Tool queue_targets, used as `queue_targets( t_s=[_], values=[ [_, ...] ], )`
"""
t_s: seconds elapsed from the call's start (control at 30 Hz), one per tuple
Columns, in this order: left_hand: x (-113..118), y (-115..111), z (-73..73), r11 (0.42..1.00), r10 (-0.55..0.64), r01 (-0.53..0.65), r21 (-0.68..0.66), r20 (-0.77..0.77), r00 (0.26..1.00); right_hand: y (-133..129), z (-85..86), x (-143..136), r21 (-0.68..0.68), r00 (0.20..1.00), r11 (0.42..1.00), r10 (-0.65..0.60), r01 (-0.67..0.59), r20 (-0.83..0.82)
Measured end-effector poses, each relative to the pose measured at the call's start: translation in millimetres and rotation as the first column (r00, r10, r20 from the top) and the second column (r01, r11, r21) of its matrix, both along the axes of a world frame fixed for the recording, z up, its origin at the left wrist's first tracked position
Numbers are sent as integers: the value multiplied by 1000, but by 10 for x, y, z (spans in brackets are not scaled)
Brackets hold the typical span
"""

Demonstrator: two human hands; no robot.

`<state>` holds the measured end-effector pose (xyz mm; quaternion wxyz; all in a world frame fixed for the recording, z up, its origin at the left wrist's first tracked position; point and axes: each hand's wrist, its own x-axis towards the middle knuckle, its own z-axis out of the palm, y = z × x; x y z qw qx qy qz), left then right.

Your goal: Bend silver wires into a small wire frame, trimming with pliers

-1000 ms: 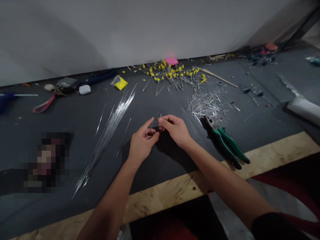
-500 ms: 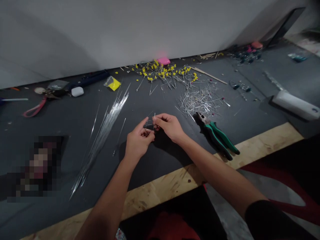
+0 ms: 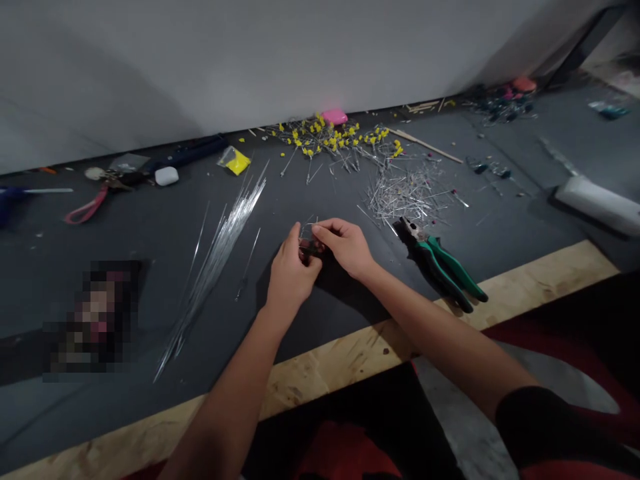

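Observation:
My left hand (image 3: 294, 270) and my right hand (image 3: 345, 245) meet over the middle of the dark tabletop, both closed with fingertips pinching thin wire pieces (image 3: 309, 227). Fingers hide most of the wire, so its full shape does not show. Left of my hands lies a long bundle of straight wires (image 3: 220, 247), with a single wire (image 3: 249, 263) apart from it. To the right, green-handled pliers (image 3: 447, 267) rest near the table's wooden edge. Beyond them spreads a heap of short cut wires (image 3: 405, 193).
Wire stems with yellow tips (image 3: 335, 140) lie by the wall, beside a pink lump (image 3: 334, 117). A yellow packet (image 3: 235, 161), a white case (image 3: 167, 176) and keys with a pink strap (image 3: 87, 205) sit at back left. A white-handled tool (image 3: 597, 200) lies far right.
The view has shifted a little, moving the tabletop things slightly right. My left hand has turned more upright around the wire; both hands stay together at the wire.

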<state>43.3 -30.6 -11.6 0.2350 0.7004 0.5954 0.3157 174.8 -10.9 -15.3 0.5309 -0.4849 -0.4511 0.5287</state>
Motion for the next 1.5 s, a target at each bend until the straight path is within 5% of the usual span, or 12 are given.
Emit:
queue_targets(
  t_s=[0.63, 1.2, 1.5],
  values=[
    [-18, 1, -21, 999, -1, 0, -43, -32, 999, -63, 79, -71, -8, 990, 998, -62, 64, 124],
    [-38, -2, -45, 997, 17, 14, -78, 386, 922, -57, 7, -69, -55, 986, 992, -122, 117, -111],
    [-50, 12, -28, 999, 12, 1, -45, 273, 962, -101, 28, -81, -87, 990, 988, -130, 125, -56]
  ],
)
